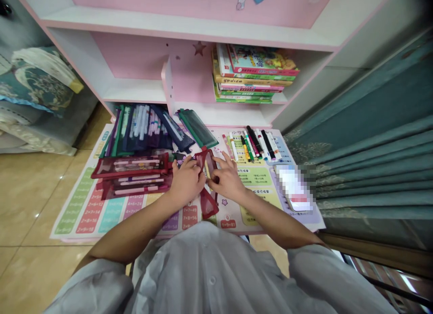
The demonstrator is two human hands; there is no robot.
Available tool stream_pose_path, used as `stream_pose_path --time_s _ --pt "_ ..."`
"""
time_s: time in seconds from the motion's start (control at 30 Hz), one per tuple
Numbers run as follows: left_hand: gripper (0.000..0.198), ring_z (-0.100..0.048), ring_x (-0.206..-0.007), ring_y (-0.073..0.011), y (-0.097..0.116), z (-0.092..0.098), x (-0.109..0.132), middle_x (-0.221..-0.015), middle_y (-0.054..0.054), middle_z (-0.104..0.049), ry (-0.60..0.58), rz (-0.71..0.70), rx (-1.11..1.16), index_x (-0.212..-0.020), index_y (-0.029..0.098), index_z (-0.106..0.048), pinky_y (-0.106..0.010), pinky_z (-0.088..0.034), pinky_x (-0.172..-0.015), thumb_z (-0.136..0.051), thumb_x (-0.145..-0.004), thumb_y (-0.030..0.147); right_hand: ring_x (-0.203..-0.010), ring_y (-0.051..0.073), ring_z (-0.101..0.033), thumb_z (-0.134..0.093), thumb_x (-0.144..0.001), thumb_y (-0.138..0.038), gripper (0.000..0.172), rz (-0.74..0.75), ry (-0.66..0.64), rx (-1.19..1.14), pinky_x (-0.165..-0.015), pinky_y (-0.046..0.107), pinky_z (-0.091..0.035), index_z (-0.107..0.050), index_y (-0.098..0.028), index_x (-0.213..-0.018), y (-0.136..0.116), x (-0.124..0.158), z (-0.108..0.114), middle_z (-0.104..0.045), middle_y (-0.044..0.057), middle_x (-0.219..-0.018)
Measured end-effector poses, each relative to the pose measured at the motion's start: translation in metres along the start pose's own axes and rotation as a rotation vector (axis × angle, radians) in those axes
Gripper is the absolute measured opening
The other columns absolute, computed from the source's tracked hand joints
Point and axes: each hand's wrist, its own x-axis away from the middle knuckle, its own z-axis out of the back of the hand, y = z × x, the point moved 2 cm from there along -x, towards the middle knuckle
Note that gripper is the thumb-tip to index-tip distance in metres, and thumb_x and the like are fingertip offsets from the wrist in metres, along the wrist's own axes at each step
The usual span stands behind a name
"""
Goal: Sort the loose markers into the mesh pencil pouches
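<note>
A dark red mesh zip pouch (209,205) lies upright across the desk in front of me, with a light-coloured strip or pen showing in its opening. My left hand (187,178) is closed on the pouch's left side, fingers bent over it. At the right edge, my right hand (230,176) grips the pouch with thumb and fingers bent inward; its fingertips are partly hidden. Left of my left hand lie red mesh pouches (135,167) with pens inside. Loose markers (259,145) lie in a row beyond my right hand.
Blue, green and purple pouches with pens (140,124) are piled at the back left. A green mesh pouch (199,129) lies at the back middle. A phone (292,187) rests at the right edge. Stacked books (250,75) fill part of the shelf; a teal curtain (368,138) hangs at right.
</note>
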Motion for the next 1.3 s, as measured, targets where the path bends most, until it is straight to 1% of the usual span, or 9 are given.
stream_pose_path --time_s 0.1,0.2,0.37,0.53,0.67,0.9,1.07,1.2,1.3 --pt "0.026 -0.043 -0.141 -0.0311 0.0 -0.001 0.0 -0.129 -0.012 -0.067 -0.002 0.003 0.001 -0.088 0.018 -0.071 -0.071 -0.024 -0.113 -0.046 -0.092 0.025 -0.146 0.044 -0.028 -0.069 -0.074 -0.027 0.015 -0.002 0.051 -0.017 -0.109 0.07 -0.027 -0.067 -0.019 -0.062 0.006 -0.002 0.0 -0.056 0.014 -0.141" --pt "0.026 -0.043 -0.141 -0.0318 -0.001 -0.002 0.0 -0.129 -0.011 -0.067 -0.006 0.003 0.003 -0.089 0.018 -0.071 -0.071 -0.023 -0.114 -0.047 -0.092 0.025 -0.145 0.041 -0.03 -0.067 -0.077 -0.028 0.016 -0.032 0.194 -0.028 -0.112 0.065 -0.029 -0.067 -0.02 -0.063 0.018 -0.006 0.006 -0.057 0.012 -0.14" --pt "0.027 -0.043 -0.141 -0.0323 -0.001 -0.002 0.0 -0.129 -0.011 -0.067 -0.005 0.002 0.016 -0.089 0.019 -0.072 -0.071 -0.022 -0.114 -0.046 -0.092 0.026 -0.148 0.042 -0.023 -0.063 -0.08 -0.028 0.015 -0.179 0.403 0.134 -0.111 0.068 -0.027 -0.069 -0.02 -0.069 0.052 -0.017 0.022 -0.055 0.013 -0.141" --pt "0.028 -0.043 -0.14 -0.0325 -0.003 -0.003 0.0 -0.13 -0.011 -0.067 -0.006 0.003 0.016 -0.089 0.019 -0.072 -0.071 -0.022 -0.114 -0.046 -0.092 0.026 -0.148 0.046 -0.017 -0.067 -0.078 -0.03 0.015 -0.412 0.384 0.276 -0.109 0.073 -0.023 -0.073 -0.016 -0.083 0.088 -0.026 0.03 -0.046 0.017 -0.15" --pt "0.027 -0.043 -0.14 -0.0326 -0.003 -0.004 -0.001 -0.129 -0.01 -0.067 0.003 -0.004 0.014 -0.089 0.02 -0.072 -0.071 -0.021 -0.114 -0.046 -0.092 0.027 -0.148 0.047 -0.015 -0.068 -0.078 -0.032 0.02 -0.511 0.296 0.285 -0.108 0.076 -0.021 -0.074 -0.016 -0.087 0.1 -0.03 0.026 -0.043 0.017 -0.151" --pt "0.027 -0.044 -0.14 -0.0317 -0.002 -0.002 0.0 -0.129 -0.01 -0.067 0.001 0.005 0.016 -0.089 0.019 -0.072 -0.072 -0.022 -0.114 -0.046 -0.092 0.026 -0.148 0.046 -0.012 -0.065 -0.081 -0.038 0.027 -0.53 0.185 0.349 -0.109 0.07 -0.022 -0.076 -0.013 -0.082 0.099 -0.035 0.02 -0.04 0.018 -0.154" --pt "0.026 -0.044 -0.141 -0.0318 -0.002 -0.001 0.0 -0.129 -0.01 -0.067 -0.007 0.01 0.012 -0.089 0.02 -0.072 -0.071 -0.022 -0.114 -0.047 -0.092 0.026 -0.147 0.046 -0.014 -0.066 -0.078 -0.041 0.029 -0.531 0.128 0.343 -0.107 0.07 -0.022 -0.075 -0.013 -0.075 0.099 -0.036 0.02 -0.044 0.019 -0.151" --pt "0.027 -0.043 -0.141 -0.0325 -0.002 -0.001 0.0 -0.129 -0.01 -0.067 -0.008 0.004 0.015 -0.088 0.02 -0.072 -0.071 -0.022 -0.114 -0.046 -0.092 0.026 -0.146 0.045 -0.02 -0.069 -0.072 -0.04 0.028 -0.436 0.256 0.161 -0.107 0.071 -0.026 -0.065 -0.017 -0.058 0.092 -0.03 0.028 -0.052 0.015 -0.146" --pt "0.026 -0.043 -0.141 -0.0321 -0.004 -0.002 -0.001 -0.129 -0.01 -0.068 0.005 0.001 0.017 -0.088 0.021 -0.072 -0.072 -0.023 -0.113 -0.047 -0.091 0.026 -0.146 0.041 -0.028 -0.068 -0.068 -0.028 0.022 -0.259 0.319 -0.011 -0.113 0.065 -0.027 -0.057 -0.019 -0.051 0.079 -0.022 0.037 -0.057 0.011 -0.142"
